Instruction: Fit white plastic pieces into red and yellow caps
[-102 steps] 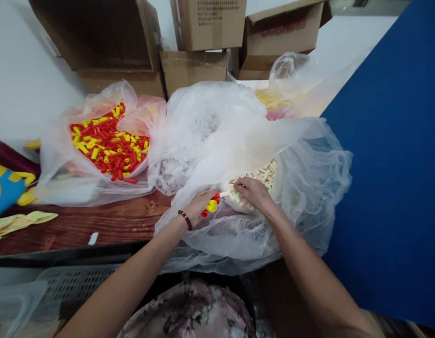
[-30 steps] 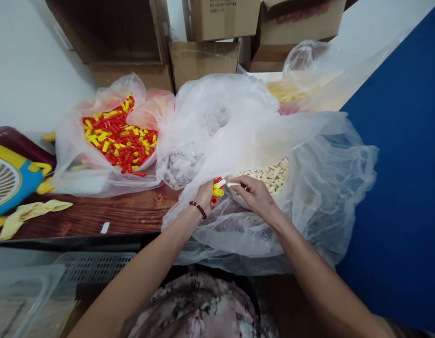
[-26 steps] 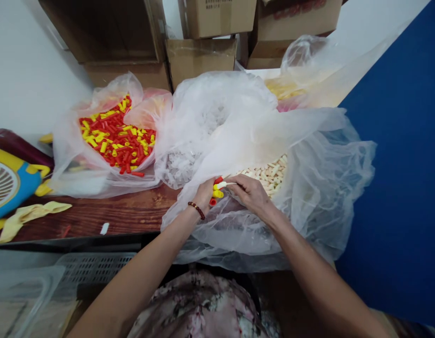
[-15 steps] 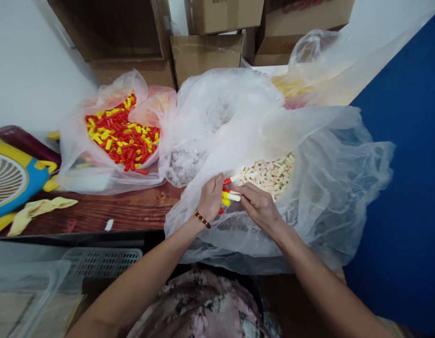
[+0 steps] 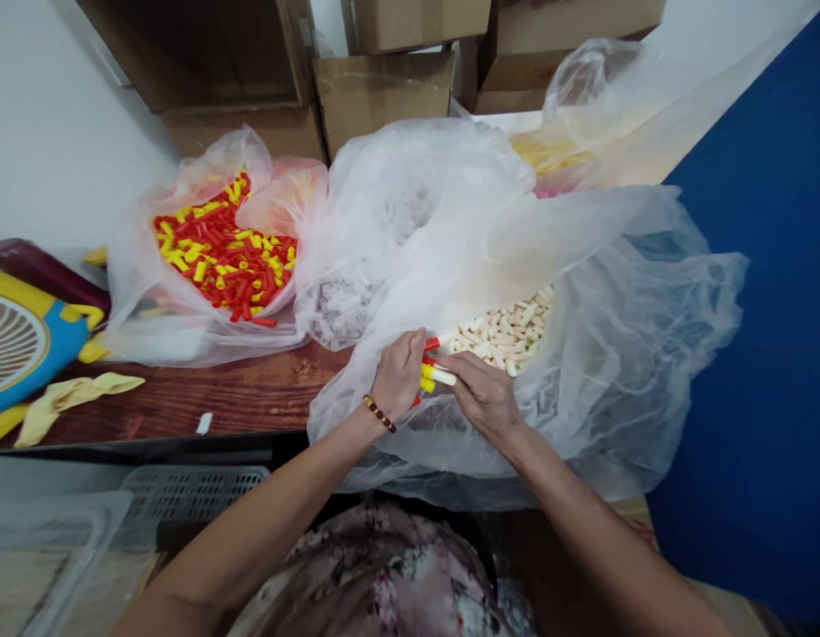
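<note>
"How are your hands set?"

"My left hand [image 5: 397, 376] is curled closed round a bunch of red and yellow tubes [image 5: 426, 385], ends poking out to the right. The thumb and fingertips of my right hand [image 5: 487, 394] come in close at those ends; I can't tell whether they pinch anything."

"Where's the bunch?"

"Just left of the pile of pale pieces [image 5: 502, 329], over the near left part of the right-hand bag [image 5: 622, 292]. A white piece [image 5: 444, 377] juts from a yellow tube."

"What could go wrong?"

"If my left grip slackens, a tube could slip down among the pale pieces. And my right fingertips crowd in so tightly they might knock that white piece loose."

"Counts?"

"In the bunch, two yellow ends and about three bits of red; my palm hides the rest. One white piece shows plainly. Three bags in a row: this one, the middle bag [image 5: 410, 150] of clear pieces [image 5: 347, 305], and the left-hand bag [image 5: 134, 274] of loose red and yellow tubes [image 5: 210, 243]. Those loose heaps I can't count."
</note>
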`<state>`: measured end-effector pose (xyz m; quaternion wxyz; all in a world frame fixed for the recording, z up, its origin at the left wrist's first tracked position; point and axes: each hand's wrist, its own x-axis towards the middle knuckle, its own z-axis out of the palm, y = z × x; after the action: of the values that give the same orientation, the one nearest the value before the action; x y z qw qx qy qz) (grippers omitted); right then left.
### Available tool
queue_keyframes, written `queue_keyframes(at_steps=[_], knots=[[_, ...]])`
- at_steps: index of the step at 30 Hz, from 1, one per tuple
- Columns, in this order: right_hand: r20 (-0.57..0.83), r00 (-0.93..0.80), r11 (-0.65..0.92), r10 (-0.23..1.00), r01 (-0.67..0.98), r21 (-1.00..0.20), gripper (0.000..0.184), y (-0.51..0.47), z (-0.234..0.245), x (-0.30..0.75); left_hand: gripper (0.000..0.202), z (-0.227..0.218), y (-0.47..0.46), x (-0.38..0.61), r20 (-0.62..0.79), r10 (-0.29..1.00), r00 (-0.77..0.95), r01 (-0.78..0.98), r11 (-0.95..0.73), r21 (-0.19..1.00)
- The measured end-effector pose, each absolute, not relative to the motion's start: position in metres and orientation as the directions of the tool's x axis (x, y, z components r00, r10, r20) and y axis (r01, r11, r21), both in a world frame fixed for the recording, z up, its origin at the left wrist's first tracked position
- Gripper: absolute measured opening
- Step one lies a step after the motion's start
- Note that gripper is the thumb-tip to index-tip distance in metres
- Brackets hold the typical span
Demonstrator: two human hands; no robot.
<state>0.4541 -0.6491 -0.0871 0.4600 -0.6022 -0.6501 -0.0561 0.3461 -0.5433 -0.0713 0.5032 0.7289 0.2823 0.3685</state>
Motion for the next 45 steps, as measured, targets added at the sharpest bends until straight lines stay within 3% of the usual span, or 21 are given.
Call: queue_keyframes(at_steps=[6,9,11,13,16,18,21,26,30,34,37,42,45], knots=[[0.593,0.21,0.204,0.777,0.808,-0.553,0.034,-0.646,-0.096,0.457,0.032,-0.084,-0.536,0.353,0.13,0.818,0.561,0.014,-0.166,0.986],[0.456,0.192,0.173,0.869,0.746,-0.643,0.031,-0.644,-0.093,0.479,0.038,-0.089,-0.53,0.359,0.008,0.808,0.589,0.096,-0.079,0.992],[0.336,0.28,0.019,0.899,0.742,-0.67,0.031,-0.646,-0.085,0.501,0.04,-0.088,-0.527,0.362,-0.12,0.802,0.585,0.119,0.062,0.991],[0.233,0.434,-0.237,0.87,0.784,-0.574,0.026,-0.649,-0.075,0.525,0.036,-0.083,-0.527,0.361,-0.254,0.774,0.58,0.095,0.246,0.965],[0.096,0.54,-0.502,0.836,0.825,-0.261,0.022,-0.652,-0.064,0.551,0.033,-0.073,-0.527,0.356,-0.408,0.607,0.682,0.039,0.526,0.85],[0.026,0.521,-0.515,0.853,0.848,-0.125,0.021,-0.651,-0.062,0.56,0.036,-0.069,-0.525,0.351,-0.429,0.408,0.806,0.039,0.687,0.726],[-0.009,0.479,-0.479,0.878,0.877,-0.051,0.022,-0.646,-0.065,0.566,0.037,-0.066,-0.523,0.346,-0.393,0.2,0.898,0.049,0.841,0.539],[-0.041,0.477,-0.477,0.878,0.879,-0.002,0.025,-0.639,-0.067,0.565,0.03,-0.065,-0.525,0.347,-0.446,0.184,0.876,-0.019,0.936,0.35],[-0.057,0.505,-0.504,0.861,0.863,0.026,0.027,-0.639,-0.064,0.564,0.026,-0.063,-0.527,0.349,-0.486,0.221,0.846,-0.059,0.943,0.326],[-0.021,0.537,-0.538,0.843,0.842,-0.031,0.023,-0.643,-0.06,0.564,0.031,-0.063,-0.528,0.355,-0.51,0.296,0.808,-0.058,0.901,0.43],[0.094,0.574,-0.554,0.813,0.814,-0.178,0.019,-0.649,-0.058,0.556,0.032,-0.066,-0.533,0.363,-0.496,0.48,0.724,-0.122,0.796,0.592],[0.258,0.356,-0.102,0.898,0.741,-0.664,0.02,-0.657,-0.065,0.513,0.028,-0.072,-0.539,0.379,-0.472,0.764,0.439,-0.089,0.56,0.824],[0.322,0.349,0.011,0.88,0.662,-0.749,0.021,-0.655,-0.072,0.489,0.032,-0.075,-0.539,0.382,-0.432,0.801,0.414,-0.046,0.492,0.869]])
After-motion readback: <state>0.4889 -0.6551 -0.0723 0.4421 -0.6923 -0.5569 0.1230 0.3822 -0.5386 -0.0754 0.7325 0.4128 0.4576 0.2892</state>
